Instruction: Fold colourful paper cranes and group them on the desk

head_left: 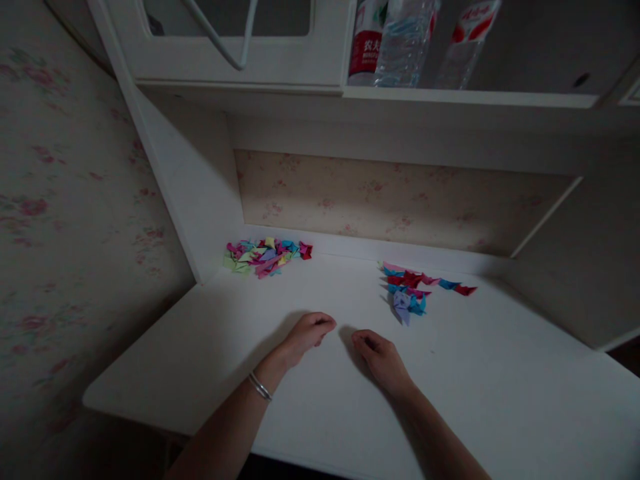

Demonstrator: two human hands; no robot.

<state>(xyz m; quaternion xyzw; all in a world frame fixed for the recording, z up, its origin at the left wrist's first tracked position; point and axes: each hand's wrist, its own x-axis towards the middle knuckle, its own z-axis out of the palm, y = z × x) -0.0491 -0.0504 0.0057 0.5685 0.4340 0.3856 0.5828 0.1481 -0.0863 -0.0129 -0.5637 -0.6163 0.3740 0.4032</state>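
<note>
My left hand (311, 331) rests near the middle of the white desk (230, 373), its fingers curled with thumb and fingertips together. Nothing shows in it. A silver bangle (260, 386) circles that wrist. Across a small gap, my right hand (380, 357) is also closed in a loose curl, and I see nothing between its fingers. Beyond it lies a group of folded paper pieces (401, 304) in red, blue, pink and purple, some lined up in rows. A second, more jumbled pile of coloured folded paper (267, 257) sits at the back left.
Plastic bottles (406, 47) stand on the shelf above the desk, beside a white cabinet door (290, 63) with a looped handle. A white side panel (190, 173) bounds the desk at left, next to a flowered wall (75, 200). The desk's front edge runs below my forearms.
</note>
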